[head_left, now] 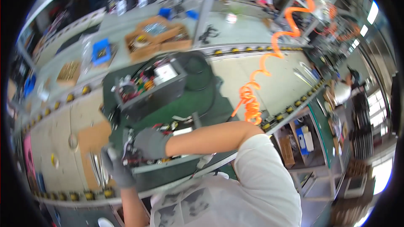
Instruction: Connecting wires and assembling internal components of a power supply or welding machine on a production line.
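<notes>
Apparently, work inside the open case [168, 163] is in hand: it lies under the right hand [151, 143], just right of the left hand [119, 170]. Whether either grips, I cannot tell; next seems to call for careful fingering of the wires [131, 160].

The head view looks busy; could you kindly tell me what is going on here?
The person's gloved right hand is over the left end of an open electronics case; the gloved left hand is beside that end. Blur hides any grip. A second open case stands beyond it on the green mat.
</notes>
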Demonstrator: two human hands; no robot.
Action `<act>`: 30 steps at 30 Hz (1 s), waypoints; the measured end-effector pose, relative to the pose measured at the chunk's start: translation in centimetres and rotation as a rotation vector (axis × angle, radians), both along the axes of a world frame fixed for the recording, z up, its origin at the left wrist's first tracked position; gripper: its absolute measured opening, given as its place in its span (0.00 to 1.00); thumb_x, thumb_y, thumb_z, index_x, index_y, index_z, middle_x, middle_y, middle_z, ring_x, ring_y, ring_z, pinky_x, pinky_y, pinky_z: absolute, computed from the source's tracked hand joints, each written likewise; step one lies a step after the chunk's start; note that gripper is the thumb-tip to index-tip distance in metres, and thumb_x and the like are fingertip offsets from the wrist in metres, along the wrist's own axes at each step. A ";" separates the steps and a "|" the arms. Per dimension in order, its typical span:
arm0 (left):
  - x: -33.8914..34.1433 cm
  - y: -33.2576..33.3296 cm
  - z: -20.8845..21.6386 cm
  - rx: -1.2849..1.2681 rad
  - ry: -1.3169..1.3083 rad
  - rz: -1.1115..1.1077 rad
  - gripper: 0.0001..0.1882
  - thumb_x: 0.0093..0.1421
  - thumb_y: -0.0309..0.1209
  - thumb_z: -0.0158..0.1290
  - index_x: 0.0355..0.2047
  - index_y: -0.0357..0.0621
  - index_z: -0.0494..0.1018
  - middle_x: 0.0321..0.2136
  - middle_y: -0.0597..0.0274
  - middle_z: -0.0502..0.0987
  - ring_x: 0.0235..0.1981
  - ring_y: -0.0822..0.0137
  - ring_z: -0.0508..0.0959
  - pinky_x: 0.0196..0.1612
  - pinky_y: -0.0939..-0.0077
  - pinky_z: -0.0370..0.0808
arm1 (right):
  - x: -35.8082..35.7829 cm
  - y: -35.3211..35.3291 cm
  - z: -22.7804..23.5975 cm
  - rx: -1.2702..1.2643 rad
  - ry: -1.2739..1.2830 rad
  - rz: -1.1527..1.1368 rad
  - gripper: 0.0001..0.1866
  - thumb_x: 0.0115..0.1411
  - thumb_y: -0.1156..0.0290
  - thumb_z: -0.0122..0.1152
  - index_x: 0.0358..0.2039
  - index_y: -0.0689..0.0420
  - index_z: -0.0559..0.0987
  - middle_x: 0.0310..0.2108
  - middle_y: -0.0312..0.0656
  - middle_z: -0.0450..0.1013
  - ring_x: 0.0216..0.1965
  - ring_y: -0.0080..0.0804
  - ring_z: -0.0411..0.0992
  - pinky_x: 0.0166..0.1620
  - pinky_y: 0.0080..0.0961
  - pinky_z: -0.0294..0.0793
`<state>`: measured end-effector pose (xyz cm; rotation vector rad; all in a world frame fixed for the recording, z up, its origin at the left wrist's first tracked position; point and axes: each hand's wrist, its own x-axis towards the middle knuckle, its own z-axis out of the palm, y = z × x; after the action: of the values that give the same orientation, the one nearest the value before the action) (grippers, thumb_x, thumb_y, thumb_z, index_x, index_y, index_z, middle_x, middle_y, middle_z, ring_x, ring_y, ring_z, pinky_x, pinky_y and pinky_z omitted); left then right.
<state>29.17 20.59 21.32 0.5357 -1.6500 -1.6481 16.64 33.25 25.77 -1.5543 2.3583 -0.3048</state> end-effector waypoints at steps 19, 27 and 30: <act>-0.6 2.0 2.0 -0.001 -0.048 0.063 0.14 0.72 0.39 0.43 0.40 0.40 0.71 0.27 0.71 0.62 0.30 0.76 0.61 0.36 0.80 0.62 | 0.4 0.3 0.2 0.079 0.032 -0.039 0.12 0.49 0.64 0.63 0.30 0.58 0.85 0.30 0.49 0.79 0.33 0.47 0.79 0.37 0.42 0.78; -0.5 1.3 1.3 -0.052 -0.035 0.034 0.13 0.72 0.39 0.44 0.38 0.42 0.70 0.27 0.72 0.62 0.30 0.76 0.61 0.35 0.80 0.60 | 0.1 0.2 0.4 0.134 -0.007 -0.031 0.15 0.47 0.65 0.65 0.35 0.56 0.84 0.33 0.47 0.80 0.36 0.45 0.80 0.38 0.40 0.78; -0.6 2.0 1.9 -0.026 -0.026 0.063 0.13 0.72 0.39 0.44 0.38 0.43 0.70 0.27 0.72 0.62 0.29 0.76 0.60 0.34 0.80 0.59 | 0.2 0.3 0.3 0.127 0.025 -0.013 0.14 0.47 0.65 0.65 0.35 0.56 0.85 0.32 0.47 0.80 0.36 0.45 0.80 0.38 0.40 0.78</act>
<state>28.54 22.54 23.20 0.5932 -1.6547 -1.5777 16.83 33.60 26.02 -1.4927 2.3579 -0.1371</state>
